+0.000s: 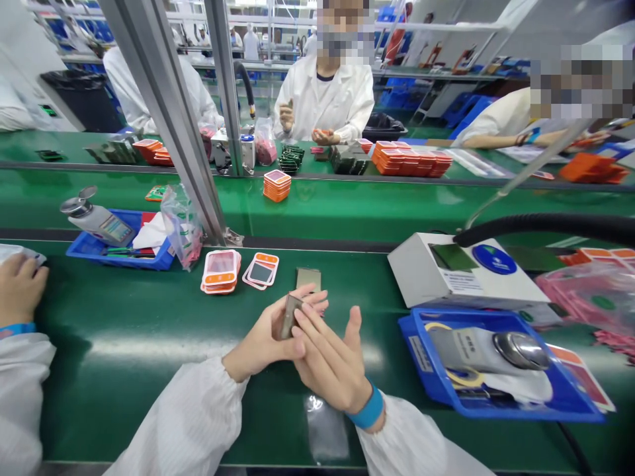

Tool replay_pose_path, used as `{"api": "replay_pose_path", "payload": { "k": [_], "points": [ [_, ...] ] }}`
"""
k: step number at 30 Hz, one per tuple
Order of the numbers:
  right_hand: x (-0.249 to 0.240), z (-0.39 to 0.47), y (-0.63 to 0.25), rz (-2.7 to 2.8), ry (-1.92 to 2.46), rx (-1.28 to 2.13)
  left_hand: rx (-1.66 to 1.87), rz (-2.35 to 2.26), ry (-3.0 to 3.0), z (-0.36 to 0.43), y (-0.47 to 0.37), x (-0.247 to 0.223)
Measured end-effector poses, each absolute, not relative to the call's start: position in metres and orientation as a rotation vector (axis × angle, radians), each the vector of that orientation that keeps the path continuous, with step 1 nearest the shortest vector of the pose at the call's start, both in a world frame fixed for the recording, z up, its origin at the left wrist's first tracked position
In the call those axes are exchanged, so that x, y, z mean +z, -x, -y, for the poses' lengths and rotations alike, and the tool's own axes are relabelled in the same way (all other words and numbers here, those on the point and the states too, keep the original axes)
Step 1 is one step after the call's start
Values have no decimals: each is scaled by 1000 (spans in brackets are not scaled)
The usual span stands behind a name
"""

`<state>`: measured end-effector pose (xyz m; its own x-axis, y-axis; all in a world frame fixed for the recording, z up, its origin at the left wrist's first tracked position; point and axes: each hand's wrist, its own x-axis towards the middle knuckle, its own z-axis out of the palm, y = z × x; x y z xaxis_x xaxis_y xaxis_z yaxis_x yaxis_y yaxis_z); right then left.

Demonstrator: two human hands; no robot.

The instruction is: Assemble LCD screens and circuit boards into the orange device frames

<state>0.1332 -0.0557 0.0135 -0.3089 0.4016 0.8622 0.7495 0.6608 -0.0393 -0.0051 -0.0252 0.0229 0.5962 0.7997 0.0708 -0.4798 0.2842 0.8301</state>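
Observation:
My left hand (268, 337) grips a small flat grey rectangular panel (290, 316) by its edges, thumb in front and fingers behind. Against the panel's right side lie the fingers of my right hand (332, 363), stretched out with the thumb raised; a blue band circles that wrist. Just beyond my fingertips a similar grey-beige panel (308, 279) rests on the green bench. Left of it are a white-and-orange framed piece with a dark screen (262, 271) and a short stack of orange-and-white framed pieces (221, 270). A clear plastic sheet (326, 430) lies below my hands.
On the right stand a blue tray (516, 416) holding a metal-topped bottle and a white box (411, 271). Another blue tray (124, 258) sits at left beside a metal post (173, 112). A co-worker's hand (20, 287) rests at far left. A belt (347, 205) carries an orange stack (276, 186).

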Motion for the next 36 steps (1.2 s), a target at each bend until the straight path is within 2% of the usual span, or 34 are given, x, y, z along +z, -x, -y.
{"api": "replay_pose_path", "payload": {
  "k": [8,14,16,24,31,36],
  "points": [
    [21,56,-138,1935,798,-300,759,-440,-917,22,12,34],
    [24,45,-158,2151,797,263,676,-431,-878,25,11,28],
    [22,44,-159,2135,802,359,651,-420,-867,25,10,23],
    [23,49,-157,1927,796,374,517,-236,-828,22,14,25],
    [34,54,-161,1879,801,293,496,-248,-763,22,17,27],
    [43,63,-168,1770,780,381,449,-184,-652,25,17,24]
  ]
}}
